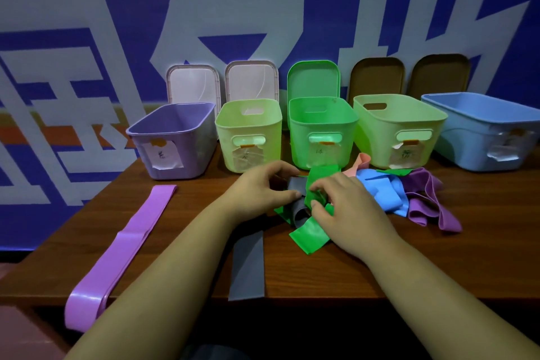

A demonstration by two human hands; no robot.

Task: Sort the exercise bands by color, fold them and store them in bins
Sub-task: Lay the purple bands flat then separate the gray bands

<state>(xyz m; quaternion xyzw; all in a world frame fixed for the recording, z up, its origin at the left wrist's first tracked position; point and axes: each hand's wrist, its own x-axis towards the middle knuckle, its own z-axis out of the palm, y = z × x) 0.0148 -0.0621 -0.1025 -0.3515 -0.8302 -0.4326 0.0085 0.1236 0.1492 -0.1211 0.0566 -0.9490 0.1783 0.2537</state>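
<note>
A tangled heap of bands lies mid-table: green band (pixel 310 235), blue band (pixel 382 188), purple band (pixel 429 204), a pink band (pixel 362 162) behind. A grey band (pixel 247 266) runs from the heap to the table's front edge. My left hand (pixel 263 187) pinches the grey band's upper end. My right hand (pixel 344 204) grips the green band beside it. A long purple band (pixel 122 245) lies flat at the left. Bins stand in a row behind: purple bin (pixel 175 140), light green bin (pixel 248 134), green bin (pixel 321 131), pale green bin (pixel 397 131), blue bin (pixel 482 131).
Lids lean upright against the blue-and-white wall behind the bins: two pink lids (pixel 193 85), a green lid (pixel 313 79), two brown lids (pixel 377 76). The wooden table (pixel 409 266) ends at a front edge close to my forearms. Each bin carries a paper label.
</note>
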